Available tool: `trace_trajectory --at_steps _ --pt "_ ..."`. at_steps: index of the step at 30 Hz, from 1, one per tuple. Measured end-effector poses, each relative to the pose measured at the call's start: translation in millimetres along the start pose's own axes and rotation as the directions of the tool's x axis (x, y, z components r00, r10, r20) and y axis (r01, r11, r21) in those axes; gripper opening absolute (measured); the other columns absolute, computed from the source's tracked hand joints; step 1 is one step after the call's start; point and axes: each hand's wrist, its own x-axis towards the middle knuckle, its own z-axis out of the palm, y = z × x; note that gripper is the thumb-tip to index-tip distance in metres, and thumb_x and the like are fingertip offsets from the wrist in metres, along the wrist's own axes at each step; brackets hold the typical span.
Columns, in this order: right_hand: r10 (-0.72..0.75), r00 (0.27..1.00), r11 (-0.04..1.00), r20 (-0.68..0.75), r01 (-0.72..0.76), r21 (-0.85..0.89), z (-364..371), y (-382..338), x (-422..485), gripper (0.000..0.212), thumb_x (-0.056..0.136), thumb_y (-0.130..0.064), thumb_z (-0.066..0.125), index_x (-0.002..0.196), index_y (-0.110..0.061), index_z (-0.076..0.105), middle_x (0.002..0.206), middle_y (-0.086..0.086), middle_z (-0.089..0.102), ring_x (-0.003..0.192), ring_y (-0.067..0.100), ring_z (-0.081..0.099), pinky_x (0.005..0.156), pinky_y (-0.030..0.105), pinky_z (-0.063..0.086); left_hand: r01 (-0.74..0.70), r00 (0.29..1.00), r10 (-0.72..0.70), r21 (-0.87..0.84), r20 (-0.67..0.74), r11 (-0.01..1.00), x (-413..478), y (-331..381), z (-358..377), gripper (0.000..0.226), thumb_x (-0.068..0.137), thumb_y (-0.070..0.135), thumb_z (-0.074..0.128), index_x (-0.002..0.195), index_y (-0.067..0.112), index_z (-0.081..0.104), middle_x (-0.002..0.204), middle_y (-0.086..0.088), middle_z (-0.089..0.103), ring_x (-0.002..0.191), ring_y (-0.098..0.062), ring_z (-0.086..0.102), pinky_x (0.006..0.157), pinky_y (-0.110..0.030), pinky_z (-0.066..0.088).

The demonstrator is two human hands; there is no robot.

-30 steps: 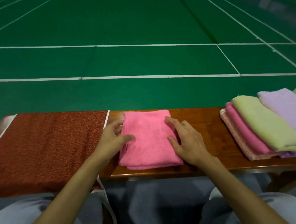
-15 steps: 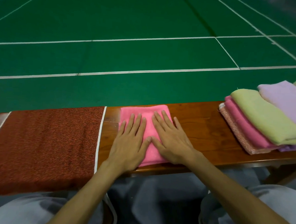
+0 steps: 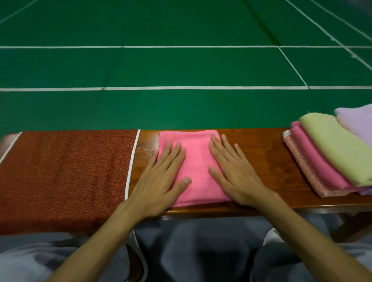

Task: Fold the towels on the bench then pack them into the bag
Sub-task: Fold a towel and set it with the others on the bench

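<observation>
Head view: folded pink towel (image 3: 197, 167) lies centre frame on the wooden table (image 3: 262, 149). Left grip (image 3: 163, 180) flat on its left edge, right grip (image 3: 237, 176) flat on its right side, fingers straight, pressing, nothing clamped. Red patterned bag (image 3: 60, 177) lower left, just beside the towel. Stacked towels (image 3: 335, 153) at right edge.

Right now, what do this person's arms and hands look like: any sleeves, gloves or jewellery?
Both forearms are bare to the frame's edge: no sleeves show. The left hand and right hand wear no gloves, rings or watch; nails are short. Over the lap lies grey clothing.
</observation>
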Motion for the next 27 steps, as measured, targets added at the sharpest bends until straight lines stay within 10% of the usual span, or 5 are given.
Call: trace_trajectory --at_steps 6,12,17,20,27 --pt "-0.281 0.960 0.957 0.002 0.280 -0.075 8.5 -6.7 -50.0 0.111 0.081 -0.066 0.072 0.163 -0.012 0.022 0.171 0.005 0.014 0.159 0.024 0.006 0.127 0.050 0.017 -0.181 0.983 0.177 0.089 0.057 0.979 -36.5 2.6 1.3 0.113 0.077 0.077 0.065 0.165 0.023 0.020 0.173 0.002 0.012 0.159 -0.018 0.008 0.127 -0.044 0.017" --pt "-0.315 0.946 0.949 -0.076 0.314 -0.021 -2.9 5.0 -65.6 0.058 0.070 -0.036 0.083 0.126 -0.025 0.073 0.142 -0.001 0.063 0.140 0.024 0.051 0.106 0.049 0.051 -0.192 0.980 0.184 -0.104 -0.079 0.976 -43.9 6.1 -21.1 0.047 0.066 0.022 0.075 0.113 0.026 0.077 0.122 0.012 0.072 0.112 -0.009 0.066 0.086 -0.034 0.058" --pt "-0.121 0.988 0.885 -0.096 0.152 0.440 -48.0 -4.4 -53.6 0.024 0.073 -0.020 0.068 0.094 -0.021 0.079 0.088 -0.010 0.075 0.078 0.007 0.069 0.067 0.032 0.056 0.020 1.000 -0.009 -0.516 0.024 0.856 -30.9 5.3 -42.6 0.013 0.087 0.024 0.071 0.099 0.022 0.075 0.090 0.006 0.074 0.085 -0.017 0.069 0.075 -0.047 0.055" --pt "0.010 0.989 0.808 -0.148 0.079 0.583 -53.7 -5.8 -29.2 0.005 0.086 -0.015 0.072 0.086 -0.020 0.072 0.080 -0.005 0.071 0.072 0.011 0.065 0.065 0.032 0.054 0.231 0.964 -0.255 -0.720 0.078 0.654 -16.2 3.7 -42.9 0.016 0.092 0.026 0.070 0.105 0.017 0.074 0.098 -0.005 0.076 0.095 -0.027 0.070 0.087 -0.051 0.056" --pt "0.530 0.843 0.743 -0.092 -0.410 0.529 -25.8 10.5 18.0 0.040 0.080 -0.048 0.079 0.061 -0.015 0.066 0.058 -0.005 0.063 0.060 0.018 0.057 0.061 0.042 0.047 0.435 0.779 -0.625 -0.755 0.043 0.490 20.7 4.6 -29.2 0.011 0.092 0.032 0.076 0.097 0.024 0.072 0.087 0.009 0.078 0.082 -0.009 0.074 0.081 -0.049 0.062"
